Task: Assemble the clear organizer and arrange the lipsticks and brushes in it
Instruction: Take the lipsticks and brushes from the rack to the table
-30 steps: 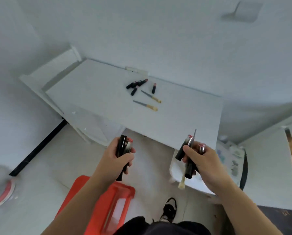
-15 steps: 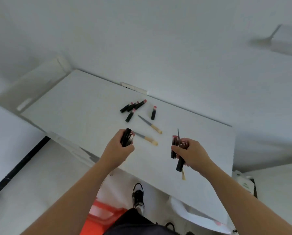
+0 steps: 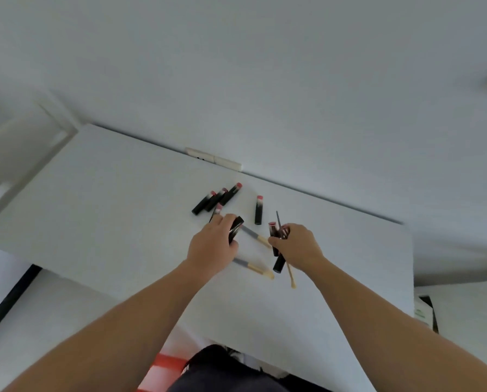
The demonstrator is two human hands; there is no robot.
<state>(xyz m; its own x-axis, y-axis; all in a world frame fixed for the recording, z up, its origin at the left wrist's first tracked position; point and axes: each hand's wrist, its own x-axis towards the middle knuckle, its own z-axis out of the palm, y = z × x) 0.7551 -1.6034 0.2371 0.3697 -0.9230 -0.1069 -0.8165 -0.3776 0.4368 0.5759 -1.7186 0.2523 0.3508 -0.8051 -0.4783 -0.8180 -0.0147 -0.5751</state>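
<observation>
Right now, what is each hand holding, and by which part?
The left hand grips black lipstick tubes around their lower part. The right hand grips lipsticks and a thin brush around their middles.

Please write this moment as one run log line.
left hand: grips lipsticks | right hand: grips lipsticks, brush | table: loose lipsticks, brushes | organizer: unseen

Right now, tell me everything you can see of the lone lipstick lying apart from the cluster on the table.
The lone lipstick is a slim tube, black over most of its length, with a pinkish-red far end. It lies flat on the white table, pointing almost straight away from the camera, right of the cluster of lipsticks. Nothing touches it; both hands are nearer the camera. Any label is too small to read.
</observation>
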